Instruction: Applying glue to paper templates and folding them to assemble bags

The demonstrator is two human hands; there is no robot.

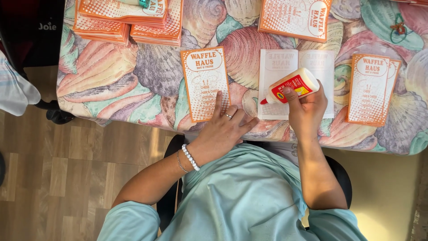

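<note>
Glue bottle (295, 85) is in my right hand (307, 109), fingers wrapped all the way around it, tipped sideways so the red nozzle points left and sits right at the left edge of the white sheet (296, 82) lying blank side up in front of me on the table (111, 80). Holding it slanted like that keeps the tip low by the paper while my thumb stays on top of the body for squeezing. My left hand (225, 127) holds nothing, it's lying flat with the fingers spread, fingertips on the bottom corner of an orange printed card (204, 76) just to the left of the white sheet, basically pinning it so it doesn't slide on the shell-pattern cloth. Ring on one finger, white bead bracelet (191, 157) and a thin chain at the wrist. Both forearms come up from my lap, the left elbow pushed out wide, the right arm almost straight up with the wrist bent in over the sheet. Another couple of the orange cards (372, 89) sit to the right, one overlapping the other, more are stacked (129, 20) at the far left of the table, and one more pile (295, 18) lies past the white sheet.
</note>
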